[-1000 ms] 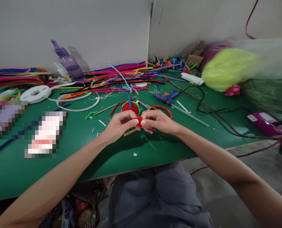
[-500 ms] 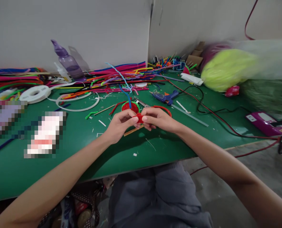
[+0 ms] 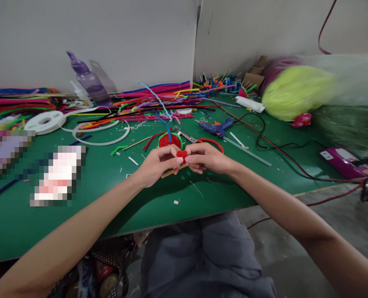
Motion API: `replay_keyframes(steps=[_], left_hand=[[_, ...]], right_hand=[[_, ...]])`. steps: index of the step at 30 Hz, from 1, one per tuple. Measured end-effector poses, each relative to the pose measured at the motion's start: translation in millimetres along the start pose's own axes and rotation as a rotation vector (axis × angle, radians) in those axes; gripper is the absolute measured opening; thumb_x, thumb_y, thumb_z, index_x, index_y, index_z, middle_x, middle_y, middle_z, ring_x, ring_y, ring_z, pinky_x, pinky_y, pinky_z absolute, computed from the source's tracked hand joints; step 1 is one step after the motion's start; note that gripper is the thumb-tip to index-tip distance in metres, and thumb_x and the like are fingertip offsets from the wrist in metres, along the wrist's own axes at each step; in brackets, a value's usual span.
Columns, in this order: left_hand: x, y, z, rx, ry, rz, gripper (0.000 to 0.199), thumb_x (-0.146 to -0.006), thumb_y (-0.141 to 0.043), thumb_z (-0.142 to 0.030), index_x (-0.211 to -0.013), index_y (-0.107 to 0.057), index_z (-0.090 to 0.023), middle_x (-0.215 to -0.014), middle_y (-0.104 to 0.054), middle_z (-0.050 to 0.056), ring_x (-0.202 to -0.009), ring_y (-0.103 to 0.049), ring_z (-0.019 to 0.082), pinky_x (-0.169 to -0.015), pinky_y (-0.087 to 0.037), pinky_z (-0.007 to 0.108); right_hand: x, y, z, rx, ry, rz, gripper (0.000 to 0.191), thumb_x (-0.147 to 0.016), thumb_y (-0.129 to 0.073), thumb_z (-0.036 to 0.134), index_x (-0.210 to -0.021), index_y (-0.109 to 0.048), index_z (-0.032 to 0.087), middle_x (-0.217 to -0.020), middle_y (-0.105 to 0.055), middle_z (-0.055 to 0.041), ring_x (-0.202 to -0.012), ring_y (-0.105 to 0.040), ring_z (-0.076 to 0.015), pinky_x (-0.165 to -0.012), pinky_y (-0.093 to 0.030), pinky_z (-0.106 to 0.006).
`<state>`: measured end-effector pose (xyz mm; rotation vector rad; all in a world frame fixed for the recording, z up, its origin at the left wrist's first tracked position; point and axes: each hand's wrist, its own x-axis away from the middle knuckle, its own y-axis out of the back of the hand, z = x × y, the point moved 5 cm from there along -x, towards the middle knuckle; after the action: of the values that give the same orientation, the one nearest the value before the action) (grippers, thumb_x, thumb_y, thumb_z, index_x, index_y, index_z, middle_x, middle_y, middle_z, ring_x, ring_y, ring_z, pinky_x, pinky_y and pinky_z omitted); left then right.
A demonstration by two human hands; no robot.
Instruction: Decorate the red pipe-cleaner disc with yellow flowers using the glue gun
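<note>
The small red piece of fuzzy material [image 3: 181,154] is held in the air, above the near part of the smooth dark green table [image 3: 134,213], in front of the person's body. The bare left hand [image 3: 161,163] pinches it from the left side with the thumb and the bent fingers, and the bare right hand [image 3: 207,158] pinches it from the right side in the same manner. So the 2 hands are close together, both clamped on this 1 piece, which shows between the tips of the 2 thumbs. Its exact form is difficult to tell, because the fingers cover a part of it. Below the hands lies a flat light-brown stick [image 3: 168,173], partly hidden. Just beyond the left hand, a round red fuzzy disc with a green rim [image 3: 168,141] lies on the table, and a blue fuzzy stem [image 3: 163,123] rises from it. Near this disc, a pair of scissors with grey metal blades [image 3: 186,135] points away to the left. Farther on the right there is a blue glue gun with a black cable [image 3: 216,127], and a long translucent glue stick [image 3: 254,155] extends behind it. Toward the wall, many fuzzy craft stems of mixed colours [image 3: 159,96] lie in a loose heap, and a translucent purple bottle [image 3: 94,87] leans beside them.
</note>
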<state>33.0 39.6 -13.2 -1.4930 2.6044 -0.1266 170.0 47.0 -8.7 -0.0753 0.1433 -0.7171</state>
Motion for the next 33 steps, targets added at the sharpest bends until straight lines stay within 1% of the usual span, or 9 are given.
replay_keyframes(steps=[3,8,13,16,21,24,27,30,33], left_hand=[[1,-3.0,-1,0.020,-0.010,0.020,0.025,-0.076,-0.075,-0.026,-0.067,-0.056,-0.014,-0.078,-0.051,-0.001,-0.064,-0.058,0.009,-0.056,-0.049,0.022],[3,-6.0,-2,0.031,0.006,0.052,0.024,-0.078,-0.074,-0.027,-0.068,-0.056,-0.015,-0.079,-0.052,0.000,-0.062,-0.059,0.009,-0.055,-0.049,0.023],[0,-0.6,-2,-0.013,-0.039,-0.008,0.023,-0.076,-0.076,-0.026,-0.069,-0.057,-0.015,-0.077,-0.053,-0.002,-0.063,-0.059,0.009,-0.059,-0.051,0.023],[-1,1.9,-1,-0.072,-0.068,-0.039,0.026,-0.074,-0.078,-0.026,-0.067,-0.056,-0.015,-0.074,-0.053,-0.002,-0.061,-0.058,0.008,-0.060,-0.051,0.023],[0,1.2,-5,-0.148,-0.146,-0.043,0.023,-0.074,-0.077,-0.028,-0.068,-0.059,-0.015,-0.077,-0.056,0.000,-0.063,-0.056,0.009,-0.058,-0.047,0.023],[2,1.1,-10,-0.238,-0.211,-0.052,0.020,-0.076,-0.076,-0.028,-0.068,-0.063,-0.016,-0.076,-0.058,0.001,-0.071,-0.056,0.011,-0.064,-0.047,0.025],[2,2.7,-11,-0.279,-0.220,-0.057,0.022,-0.077,-0.076,-0.031,-0.067,-0.063,-0.016,-0.077,-0.061,0.002,-0.075,-0.057,0.012,-0.070,-0.047,0.026],[1,4.5,-10,-0.283,-0.178,-0.056,0.021,-0.074,-0.078,-0.032,-0.078,-0.067,-0.016,-0.084,-0.065,0.004,-0.078,-0.061,0.014,-0.072,-0.051,0.027],[3,5.9,-12,-0.337,-0.195,-0.104,0.037,-0.069,-0.082,-0.031,-0.098,-0.066,-0.017,-0.090,-0.068,0.005,-0.079,-0.065,0.015,-0.071,-0.054,0.027]], right_hand=[[0,-1,-7,-0.126,-0.043,0.055,0.024,-0.087,-0.066,0.030,-0.075,-0.052,0.014,-0.050,-0.042,0.0097,-0.040,-0.043,-0.0037,-0.038,-0.023,-0.016],[3,-3,-8,-0.142,-0.086,0.139,0.022,-0.088,-0.066,0.031,-0.079,-0.055,0.013,-0.052,-0.051,0.0070,-0.040,-0.045,-0.0035,-0.036,-0.021,-0.015],[1,5,-1,-0.058,-0.059,0.024,0.020,-0.088,-0.066,0.032,-0.085,-0.055,0.014,-0.053,-0.055,0.0062,-0.043,-0.049,-0.0047,-0.035,-0.022,-0.013],[0,7,0,-0.077,-0.047,-0.009,0.022,-0.087,-0.067,0.033,-0.086,-0.055,0.014,-0.055,-0.054,0.0066,-0.043,-0.050,-0.0044,-0.035,-0.023,-0.013],[-1,4,-4,-0.206,-0.095,0.005,0.025,-0.085,-0.068,0.034,-0.083,-0.052,0.015,-0.058,-0.047,0.0083,-0.046,-0.054,-0.0055,-0.035,-0.022,-0.012],[-1,0,-5,-0.250,-0.113,0.033,0.024,-0.086,-0.066,0.032,-0.081,-0.051,0.015,-0.058,-0.046,0.0083,-0.045,-0.053,-0.0055,-0.035,-0.022,-0.012],[-1,0,-5,-0.258,-0.121,0.043,0.020,-0.087,-0.064,0.030,-0.082,-0.051,0.016,-0.058,-0.046,0.0081,-0.046,-0.053,-0.0058,-0.036,-0.023,-0.013],[-1,4,-5,-0.251,-0.117,0.018,0.016,-0.087,-0.062,0.027,-0.082,-0.051,0.016,-0.057,-0.045,0.0082,-0.045,-0.053,-0.0059,-0.035,-0.023,-0.013],[-1,7,-6,-0.237,-0.115,-0.019,0.014,-0.087,-0.061,0.025,-0.081,-0.051,0.016,-0.056,-0.044,0.0083,-0.045,-0.054,-0.0062,-0.036,-0.023,-0.014]])
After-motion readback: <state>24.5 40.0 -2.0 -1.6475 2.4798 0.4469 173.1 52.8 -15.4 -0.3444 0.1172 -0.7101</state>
